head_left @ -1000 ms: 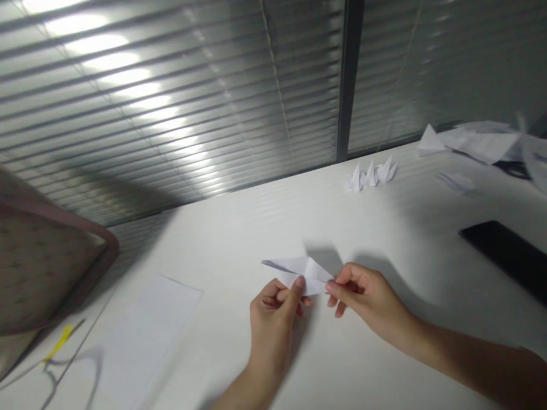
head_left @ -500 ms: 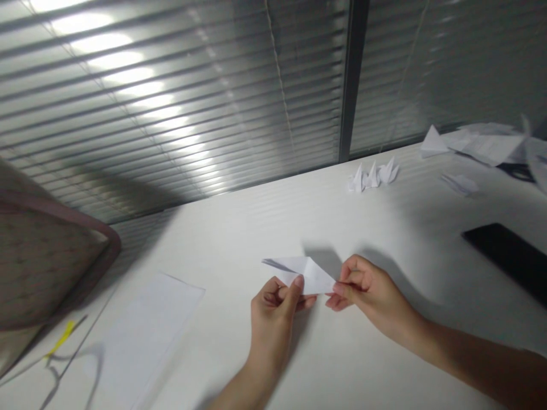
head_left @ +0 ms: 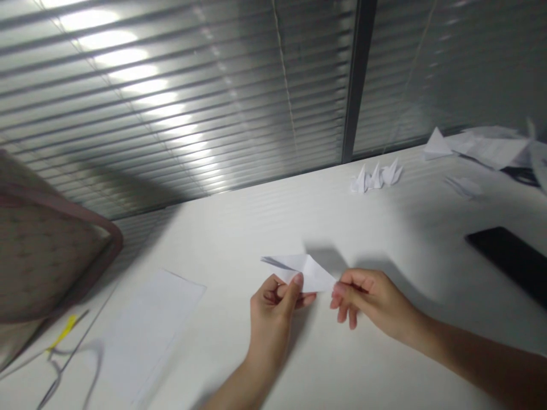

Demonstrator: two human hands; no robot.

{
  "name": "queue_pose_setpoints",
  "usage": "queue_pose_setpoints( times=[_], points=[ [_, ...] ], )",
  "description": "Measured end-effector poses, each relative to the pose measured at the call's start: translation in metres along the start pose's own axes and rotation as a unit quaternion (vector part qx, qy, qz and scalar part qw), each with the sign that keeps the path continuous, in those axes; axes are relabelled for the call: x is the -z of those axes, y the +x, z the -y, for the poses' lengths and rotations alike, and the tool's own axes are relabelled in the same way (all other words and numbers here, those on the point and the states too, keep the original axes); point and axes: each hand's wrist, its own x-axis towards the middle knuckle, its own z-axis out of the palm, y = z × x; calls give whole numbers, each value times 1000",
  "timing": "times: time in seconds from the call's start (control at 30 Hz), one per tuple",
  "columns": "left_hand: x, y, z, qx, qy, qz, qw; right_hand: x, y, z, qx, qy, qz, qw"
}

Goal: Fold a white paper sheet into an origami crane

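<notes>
**Over a white table (head_left: 239, 239), folded paper in hand**

Window blinds (head_left: 171, 102) hang beyond the table's far edge. Mid-table, the left hand (head_left: 271, 307) pinches a folded white paper (head_left: 305, 272) in the air; the right hand (head_left: 376, 302) has its fingers (head_left: 342, 289) at the paper's right tip, grip unclear. Three paper cranes (head_left: 376, 177) stand far right, near loose papers (head_left: 487, 148). A black phone (head_left: 508, 256) lies right, a blank paper sheet (head_left: 149, 324) left.

Left hand (head_left: 271, 310) and right hand (head_left: 378, 302), both bare, short fingernails (head_left: 298, 279)
</notes>
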Motion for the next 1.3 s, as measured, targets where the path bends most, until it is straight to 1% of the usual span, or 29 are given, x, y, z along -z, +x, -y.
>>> queue_pose_setpoints(
  times=[0.13, 0.27, 0.33, 0.4, 0.57, 0.77, 0.87, 1.0, 1.07, 1.1, 1.13, 1.17, 1.2, 1.27, 1.3],
  points=[
    [0, 0, -2, 0, 8, 11, 1000, 2, 0, 2, 3, 4, 7, 1000],
    [-2, -7, -1, -14, 23, 39, 999, 0, -3, 6, -3, -14, 50, 999],
    [-4, -12, 0, -19, 32, 60, 997, -3, -4, 6, -20, -46, 51, 997],
    [-6, -16, 0, -19, 39, 80, 996, -7, -4, 3, -31, -71, 36, 996],
    [-7, -15, 2, 10, 42, 116, 992, -10, -4, -4, -29, -79, 13, 996],
    [-5, -9, 4, 48, 34, 165, 985, -7, 2, -6, -39, -45, 26, 998],
    [-3, -10, 4, 63, 29, 175, 982, -6, 3, -8, -42, -34, 42, 998],
    [0, -8, 3, 72, 16, 172, 982, -3, -1, -4, -29, -32, 82, 996],
    [3, -5, 2, 77, 11, 178, 981, 4, -5, 0, 6, -50, 93, 994],
    [4, -3, 2, 80, 8, 184, 980, 8, -6, 1, 50, -74, 91, 992],
    [6, -1, 1, 83, 6, 193, 978, 13, -6, 2, 91, -105, 68, 988],
    [7, 1, 0, 87, 5, 204, 975, 18, -5, 2, 141, -138, 29, 980],
    [9, 3, 0, 90, 4, 217, 972, 23, -4, 1, 211, -176, 17, 961],
    [11, 5, -1, 93, 3, 245, 965, 31, 0, -2, 323, -253, 34, 911],
    [11, 5, 0, 93, 2, 256, 962, 34, 3, -5, 347, -274, 46, 896]
  ],
)
